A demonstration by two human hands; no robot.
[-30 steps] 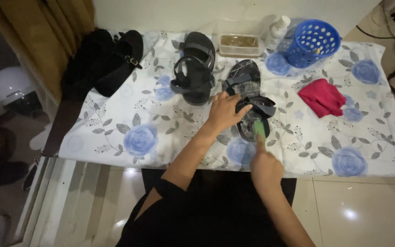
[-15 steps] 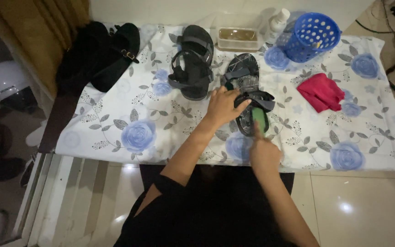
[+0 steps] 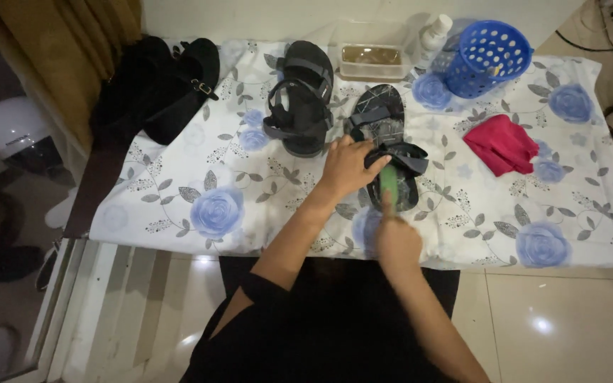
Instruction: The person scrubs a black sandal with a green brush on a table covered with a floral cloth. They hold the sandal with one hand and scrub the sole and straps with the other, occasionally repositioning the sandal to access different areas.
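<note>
The right hand (image 3: 396, 241) is closing its grip around a green brush (image 3: 389, 183) and is pressing it on a dark sandal (image 3: 396, 177), while the left hand (image 3: 349, 164) is gripping the side of that sandal to hold it down. The sandal is lying on the flowered cloth (image 3: 214, 213) over the surface, just in front of its twin (image 3: 381, 117), with another pair of sandals (image 3: 303, 96) to the left. To brush well, I think the left hand is needing to hold tight so the sandal is not sliding, with short strokes reaching under the straps; a red rag (image 3: 501, 145) and a blue basket (image 3: 487, 50) are sitting to the right.
</note>
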